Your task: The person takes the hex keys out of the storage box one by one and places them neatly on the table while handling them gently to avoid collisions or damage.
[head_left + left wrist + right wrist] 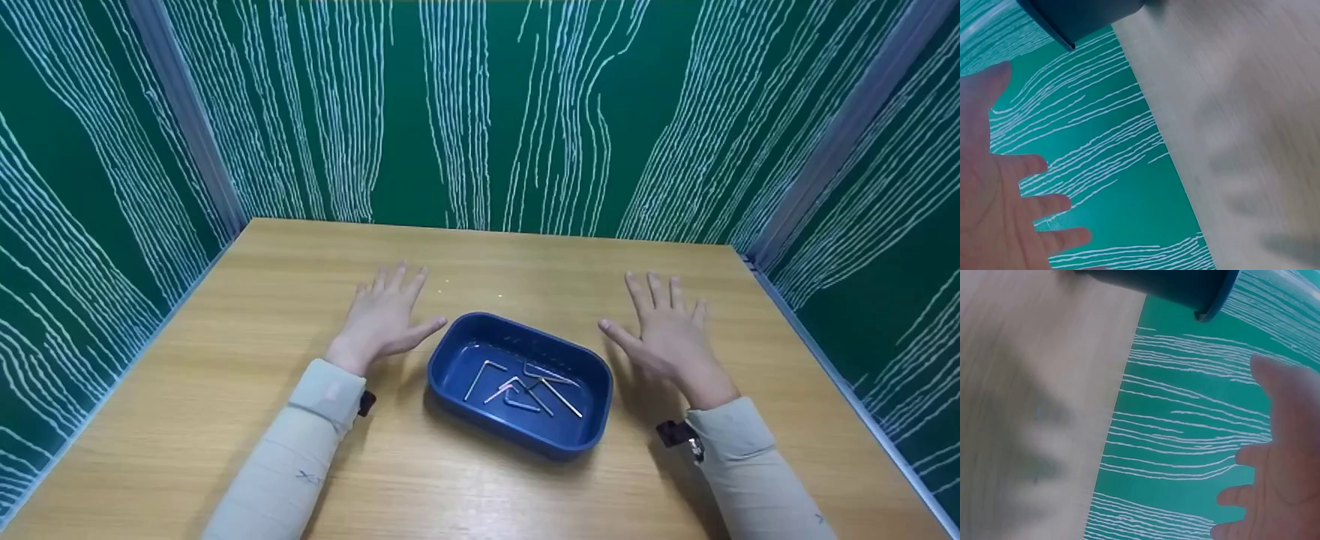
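Head view: blue tray [555, 354] is seen btwn the hands, set on the wood table [300, 262] and placed closer to the person than either hand's fingertips. Several L-shaped metal rods [561, 398] are contained in it, some crossed. Its long axis is slanted, far-L to near-R, so the two short ends aren't lined up straight L–R. From the left hand [384, 315] the tray is found to the R & a bit nearer the body; from the right hand [667, 334], to the L & a bit nearer the body. The left hand is judged the closer one: its thumb tip is seen just beside the tray's far-L corner, w/ a slightly wider gap left on the R. Any two-handed grip would, as judged, have to be fitted to that slant.

L wrist view: fingers are spread, palm bare, nothing grasped. Only part of the tray is shown, at the top edge, past the thumb tip; a gap w/ green wall [1129, 219] is visible btwn them, no contact.

R wrist view: nothing grasped here either; fingers are held apart, released. Tray is cut off by the top edge, up & L of the thumb, w/ wall seen btwn. Rods can't be seen from either wrist.
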Action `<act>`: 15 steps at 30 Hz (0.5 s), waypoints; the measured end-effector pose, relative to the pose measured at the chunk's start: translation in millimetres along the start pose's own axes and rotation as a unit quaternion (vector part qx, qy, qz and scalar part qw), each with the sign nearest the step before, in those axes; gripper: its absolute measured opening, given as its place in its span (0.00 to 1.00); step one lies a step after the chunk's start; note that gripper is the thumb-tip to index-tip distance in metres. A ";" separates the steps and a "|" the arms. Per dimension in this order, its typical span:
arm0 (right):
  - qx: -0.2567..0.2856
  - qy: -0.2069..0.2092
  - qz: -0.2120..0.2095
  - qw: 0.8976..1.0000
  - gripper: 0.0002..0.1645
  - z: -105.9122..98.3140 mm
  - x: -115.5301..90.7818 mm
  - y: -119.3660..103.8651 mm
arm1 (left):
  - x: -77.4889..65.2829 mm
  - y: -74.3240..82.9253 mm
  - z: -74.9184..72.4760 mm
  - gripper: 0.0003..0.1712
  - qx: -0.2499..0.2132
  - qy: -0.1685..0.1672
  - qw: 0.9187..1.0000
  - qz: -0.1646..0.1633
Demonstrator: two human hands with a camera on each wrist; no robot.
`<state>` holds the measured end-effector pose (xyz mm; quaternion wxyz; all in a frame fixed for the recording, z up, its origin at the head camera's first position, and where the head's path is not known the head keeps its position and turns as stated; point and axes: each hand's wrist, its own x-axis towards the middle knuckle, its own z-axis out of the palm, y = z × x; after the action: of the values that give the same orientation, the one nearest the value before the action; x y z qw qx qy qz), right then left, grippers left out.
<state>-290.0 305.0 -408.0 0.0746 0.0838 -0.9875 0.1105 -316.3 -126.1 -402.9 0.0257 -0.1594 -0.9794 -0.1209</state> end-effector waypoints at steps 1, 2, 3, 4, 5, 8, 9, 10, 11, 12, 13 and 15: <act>0.000 0.001 -0.003 1.000 0.60 -1.1 0.1 -1.4 | 1.1 0.3 -1.2 0.56 -0.002 -0.003 1.000 0.003; 0.001 0.001 -0.005 1.000 0.60 -2.3 0.3 -2.9 | 2.1 0.6 -2.4 0.56 -0.003 -0.006 1.000 0.007; 0.002 0.001 -0.009 1.000 0.60 -3.5 0.5 -4.5 | 2.9 0.8 -3.6 0.56 -0.004 -0.009 1.000 0.010; 0.003 0.000 -0.012 1.000 0.60 -4.8 0.5 -6.3 | 3.7 0.9 -4.5 0.56 -0.004 -0.012 1.000 0.013; 0.005 -0.001 -0.016 1.000 0.60 -6.1 0.6 -8.1 | 4.3 1.0 -5.4 0.56 -0.006 -0.016 1.000 0.015; 0.006 -0.005 -0.029 1.000 0.60 -10.1 0.4 -12.8 | 5.5 1.4 -7.2 0.55 -0.018 -0.029 0.999 0.022; 0.005 -0.005 -0.034 0.999 0.60 -11.4 0.3 -14.2 | 6.0 1.8 -7.5 0.55 -0.024 -0.033 0.999 0.023; 0.003 -0.004 -0.039 0.999 0.60 -12.7 0.4 -15.4 | 6.6 2.2 -7.8 0.55 -0.032 -0.037 0.999 0.023; 0.001 -0.003 -0.045 0.999 0.61 -14.0 0.5 -16.7 | 7.2 2.7 -8.1 0.55 -0.040 -0.040 0.998 0.024; -0.001 -0.002 -0.049 0.999 0.61 -15.2 0.7 -17.9 | 7.9 3.2 -8.5 0.54 -0.046 -0.043 0.998 0.025; -0.002 0.000 -0.056 0.998 0.61 -16.3 0.8 -19.0 | 8.6 3.7 -8.8 0.54 -0.056 -0.046 0.997 0.025; -0.003 0.001 -0.067 0.998 0.61 -17.7 1.6 -21.2 | 10.1 4.9 -9.4 0.52 -0.074 -0.050 0.996 0.026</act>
<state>-285.4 288.4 -386.3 0.0835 0.1497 -0.9799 0.1023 -324.2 -120.8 -391.8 -0.0319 -0.1920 -0.9633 -0.1847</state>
